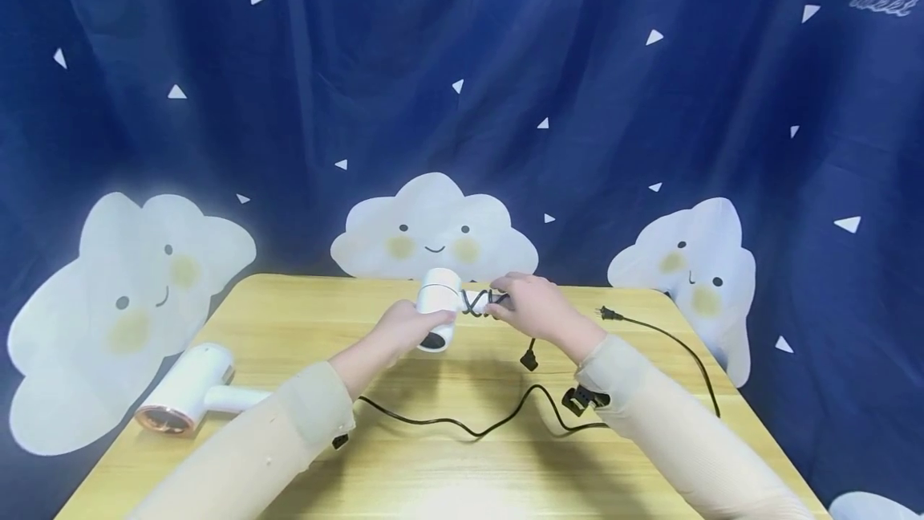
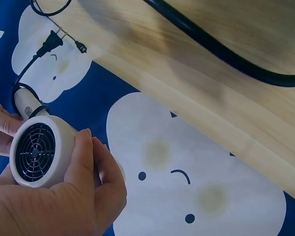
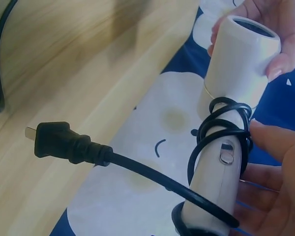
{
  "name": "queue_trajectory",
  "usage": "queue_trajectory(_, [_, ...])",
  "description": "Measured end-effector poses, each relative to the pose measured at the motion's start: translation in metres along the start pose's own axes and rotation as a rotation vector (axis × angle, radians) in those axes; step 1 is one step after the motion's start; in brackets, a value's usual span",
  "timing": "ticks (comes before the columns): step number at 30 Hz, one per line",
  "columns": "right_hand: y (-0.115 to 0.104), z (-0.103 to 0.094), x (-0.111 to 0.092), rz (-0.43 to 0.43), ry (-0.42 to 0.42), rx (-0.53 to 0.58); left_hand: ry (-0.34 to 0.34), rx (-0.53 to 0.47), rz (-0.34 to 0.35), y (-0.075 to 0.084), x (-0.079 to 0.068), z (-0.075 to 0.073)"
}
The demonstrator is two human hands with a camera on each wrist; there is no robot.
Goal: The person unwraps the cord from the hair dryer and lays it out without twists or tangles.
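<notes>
A white hair dryer (image 1: 438,295) is held up above the far part of the table. My left hand (image 1: 406,326) grips its barrel, with the thumb across the near side. At the handle is my right hand (image 1: 536,305), its fingers and thumb around the handle and the black power cord (image 3: 221,132) wound on it in several crossing loops. The cord's two-pin plug (image 3: 56,140) dangles free beside the handle in the right wrist view. A round black grille (image 2: 35,151) on the barrel's end shows in the left wrist view.
A second white hair dryer (image 1: 184,392) with a copper-coloured rim lies at the table's left, its handle partly behind my left sleeve. A black cord (image 1: 447,422) snakes across the wooden table (image 1: 462,472) to a plug (image 1: 609,313) at the right. A blue curtain (image 1: 462,62) hangs behind.
</notes>
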State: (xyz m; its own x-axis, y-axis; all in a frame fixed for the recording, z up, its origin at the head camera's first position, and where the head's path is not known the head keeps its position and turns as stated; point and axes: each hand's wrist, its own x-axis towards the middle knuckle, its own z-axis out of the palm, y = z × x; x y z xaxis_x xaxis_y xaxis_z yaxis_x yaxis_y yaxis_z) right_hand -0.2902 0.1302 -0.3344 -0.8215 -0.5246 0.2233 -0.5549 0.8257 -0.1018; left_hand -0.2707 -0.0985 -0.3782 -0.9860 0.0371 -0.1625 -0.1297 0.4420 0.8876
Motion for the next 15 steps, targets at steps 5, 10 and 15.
queue_trajectory(5, [0.0027, -0.0035, -0.0034, -0.028, 0.049, 0.004, 0.005, 0.003, -0.007, -0.0011, -0.0008, -0.0003])
queue_trajectory(10, [0.0033, -0.0061, -0.0066, -0.042, 0.098, -0.011, 0.007, -0.011, -0.004, -0.0014, -0.0026, -0.001])
queue_trajectory(15, [0.0043, -0.005, -0.0104, -0.041, 0.098, -0.006, 0.003, -0.022, 0.0, -0.0032, -0.0052, -0.0022])
